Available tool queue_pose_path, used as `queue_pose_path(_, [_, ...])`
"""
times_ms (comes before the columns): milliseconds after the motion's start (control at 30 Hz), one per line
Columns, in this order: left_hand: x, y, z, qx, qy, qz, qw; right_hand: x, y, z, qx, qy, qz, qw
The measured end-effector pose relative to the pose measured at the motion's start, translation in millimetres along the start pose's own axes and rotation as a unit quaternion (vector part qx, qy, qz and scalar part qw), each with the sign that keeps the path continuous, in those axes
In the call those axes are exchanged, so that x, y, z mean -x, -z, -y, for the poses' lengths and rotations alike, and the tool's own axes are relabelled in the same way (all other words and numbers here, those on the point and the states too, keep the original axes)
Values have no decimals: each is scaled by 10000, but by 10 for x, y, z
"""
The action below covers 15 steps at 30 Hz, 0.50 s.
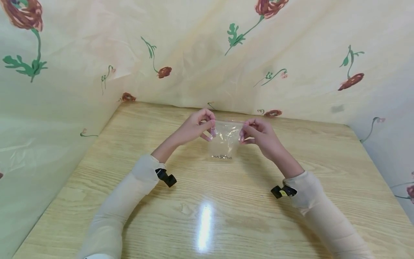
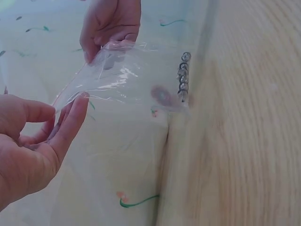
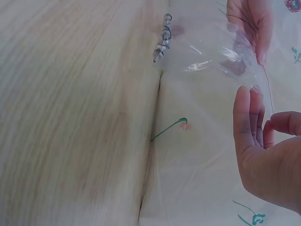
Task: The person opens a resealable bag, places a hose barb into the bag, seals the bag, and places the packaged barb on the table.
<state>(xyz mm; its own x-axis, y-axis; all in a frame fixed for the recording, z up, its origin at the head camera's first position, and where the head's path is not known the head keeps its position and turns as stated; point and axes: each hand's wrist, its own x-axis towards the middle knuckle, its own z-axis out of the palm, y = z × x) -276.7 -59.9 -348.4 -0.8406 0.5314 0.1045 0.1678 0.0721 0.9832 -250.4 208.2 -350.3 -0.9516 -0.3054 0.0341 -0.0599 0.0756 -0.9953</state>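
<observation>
Between both hands hangs a clear zip bag point(image 1: 225, 140) with a thin red line along its top edge. My left hand point(image 1: 198, 126) pinches its upper left corner between thumb and fingers. At the opposite top corner, my right hand point(image 1: 260, 135) pinches the plastic the same way. Small shiny metal pieces point(image 1: 221, 157) lie in a row along the bag's bottom; in the left wrist view these metal pieces point(image 2: 183, 77) look like screws or small rings. The bag is held upright with its top stretched fairly straight.
A light wood-grain table point(image 1: 226, 219) spreads below the hands, with a bright light reflection near its front. Behind it and at the sides hangs a pale flowered sheet point(image 1: 194, 46). Black straps with small mounts point(image 1: 166, 177) sit on both sleeved wrists.
</observation>
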Motion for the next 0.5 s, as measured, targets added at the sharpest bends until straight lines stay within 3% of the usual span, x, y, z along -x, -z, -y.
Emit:
queue_pose_path(233, [100,-67,11,236,487,142,9984,130,-40,-5,-95,-417,92,9990])
queue_pose_path(500, [27,-29,203,542,928,57,9942,32,-75,-142,95,-764,-13,9970])
